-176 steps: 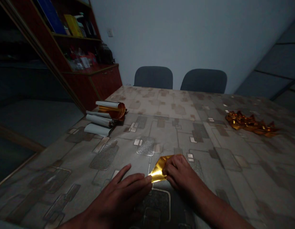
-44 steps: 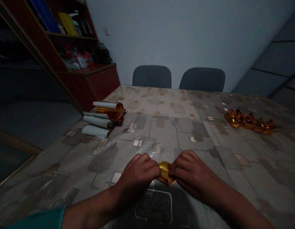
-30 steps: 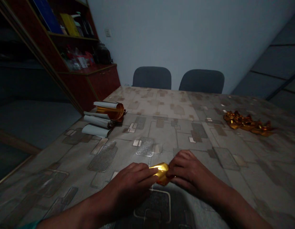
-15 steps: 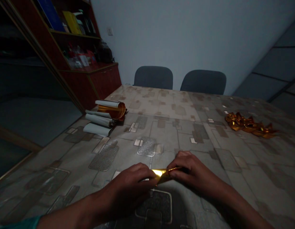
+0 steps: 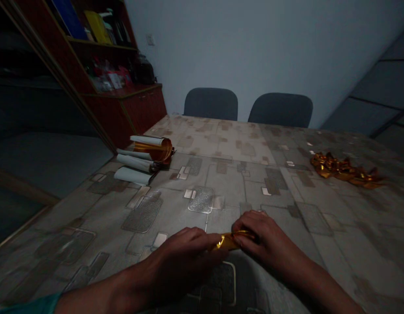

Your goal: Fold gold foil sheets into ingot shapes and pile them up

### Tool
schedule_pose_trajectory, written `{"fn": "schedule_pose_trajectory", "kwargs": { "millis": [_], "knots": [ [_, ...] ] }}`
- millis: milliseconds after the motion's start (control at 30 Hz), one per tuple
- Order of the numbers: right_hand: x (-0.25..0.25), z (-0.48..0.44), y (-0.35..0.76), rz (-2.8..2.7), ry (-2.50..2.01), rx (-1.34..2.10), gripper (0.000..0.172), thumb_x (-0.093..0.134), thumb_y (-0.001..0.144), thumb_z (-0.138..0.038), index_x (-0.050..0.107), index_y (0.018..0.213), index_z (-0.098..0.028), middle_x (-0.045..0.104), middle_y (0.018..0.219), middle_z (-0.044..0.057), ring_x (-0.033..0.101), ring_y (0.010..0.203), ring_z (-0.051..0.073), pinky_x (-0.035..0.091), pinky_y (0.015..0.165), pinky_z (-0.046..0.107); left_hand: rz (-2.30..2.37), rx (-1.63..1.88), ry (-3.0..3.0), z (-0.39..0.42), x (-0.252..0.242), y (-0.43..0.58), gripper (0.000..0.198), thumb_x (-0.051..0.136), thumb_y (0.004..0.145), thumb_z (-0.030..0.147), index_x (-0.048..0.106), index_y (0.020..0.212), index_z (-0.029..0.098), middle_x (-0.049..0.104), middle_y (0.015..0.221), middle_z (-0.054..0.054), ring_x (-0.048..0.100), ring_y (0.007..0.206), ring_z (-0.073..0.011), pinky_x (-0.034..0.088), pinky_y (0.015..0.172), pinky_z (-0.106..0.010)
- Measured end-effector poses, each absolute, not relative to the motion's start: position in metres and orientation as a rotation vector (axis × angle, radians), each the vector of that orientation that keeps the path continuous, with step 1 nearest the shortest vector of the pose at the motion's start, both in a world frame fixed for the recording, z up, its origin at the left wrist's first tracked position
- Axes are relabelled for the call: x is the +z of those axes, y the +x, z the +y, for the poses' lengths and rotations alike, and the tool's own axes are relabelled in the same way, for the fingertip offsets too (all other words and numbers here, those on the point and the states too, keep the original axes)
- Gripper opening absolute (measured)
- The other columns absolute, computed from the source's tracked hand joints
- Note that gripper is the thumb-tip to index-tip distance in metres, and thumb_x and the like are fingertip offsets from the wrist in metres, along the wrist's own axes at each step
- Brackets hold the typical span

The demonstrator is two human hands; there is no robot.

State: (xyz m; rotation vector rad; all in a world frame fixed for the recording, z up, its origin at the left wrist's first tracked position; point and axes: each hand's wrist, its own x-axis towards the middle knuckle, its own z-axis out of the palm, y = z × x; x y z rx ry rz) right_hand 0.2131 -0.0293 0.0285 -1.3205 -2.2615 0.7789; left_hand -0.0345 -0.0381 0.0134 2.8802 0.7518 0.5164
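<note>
A small piece of shiny gold foil paper (image 5: 228, 242) is held between my two hands, just above the patterned tablecloth near the front. My left hand (image 5: 191, 250) pinches its left end, with fingers pressed together. The right end is gripped by my right hand (image 5: 257, 231), thumb against curled fingers. Much of the foil paper is covered by my fingers, so its full shape cannot be made out. Farther right lies a row of folded gold foil pieces (image 5: 345, 170). To the left, sheets of gold foil paper with pale backs (image 5: 136, 159) lie bent over in a stack.
The table (image 5: 221, 174) carries a patterned cloth. Two grey chairs (image 5: 210, 104) (image 5: 280, 109) stand at its far side against the wall. At the back left is a red-brown cabinet (image 5: 143, 111) with various items on its shelves.
The gold foil paper shows less between my hands. My left hand has moved slightly right along it, and my right hand has shifted a little to the right.
</note>
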Motion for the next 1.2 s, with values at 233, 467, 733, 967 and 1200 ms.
{"fn": "schedule_pose_trajectory", "kwargs": {
  "millis": [233,467,733,967,1200],
  "knots": [
    [0.0278,-0.0320,0.2134,-2.315,-1.336,0.727,0.012,0.066,0.088,-0.011,0.062,0.088,-0.022,0.067,0.086,0.001,0.059,0.083,0.021,0.036,0.078,0.037,0.609,0.400,3.025,-0.0389,0.0065,-0.0386,0.034,0.049,0.093,0.007,0.055,0.125,0.017,0.063,0.127,-0.004,0.059,0.092,-0.0168,0.050,0.079,-0.031],
    [0.0243,-0.0322,0.2138,-2.369,-1.341,0.653,0.008,0.066,0.091,-0.015,0.062,0.088,-0.022,0.065,0.084,0.001,0.059,0.082,0.022,0.036,0.076,0.037,0.572,0.450,2.991,-0.0392,0.0106,-0.0377,0.039,0.047,0.094,0.007,0.051,0.133,0.011,0.066,0.123,-0.007,0.060,0.098,-0.0184,0.050,0.083,-0.032],
    [0.0208,-0.0304,0.2121,-2.433,-1.380,0.542,0.006,0.066,0.092,-0.020,0.062,0.088,-0.020,0.066,0.084,0.002,0.060,0.080,0.023,0.038,0.074,0.037,0.602,0.316,2.979,-0.0390,0.0092,-0.0406,0.052,0.049,0.091,0.011,0.043,0.143,0.010,0.056,0.141,-0.010,0.061,0.101,-0.0218,0.052,0.086,-0.035],
    [0.0195,-0.0293,0.2103,-2.463,-1.389,0.444,0.010,0.071,0.090,-0.023,0.062,0.086,-0.020,0.065,0.081,0.002,0.059,0.077,0.023,0.037,0.071,0.035,0.585,0.276,3.041,-0.0387,0.0109,-0.0385,0.047,0.047,0.094,0.012,0.045,0.141,0.009,0.054,0.144,-0.010,0.058,0.112,-0.0217,0.050,0.091,-0.035],
    [0.0215,-0.0268,0.2095,-2.433,-1.354,0.434,0.012,0.071,0.089,-0.022,0.061,0.084,-0.020,0.063,0.083,0.002,0.057,0.081,0.024,0.037,0.071,0.035,0.577,0.272,3.057,-0.0384,0.0144,-0.0378,0.048,0.048,0.094,0.013,0.045,0.142,0.008,0.053,0.144,-0.008,0.058,0.107,-0.0203,0.048,0.091,-0.033]
  ]
}}
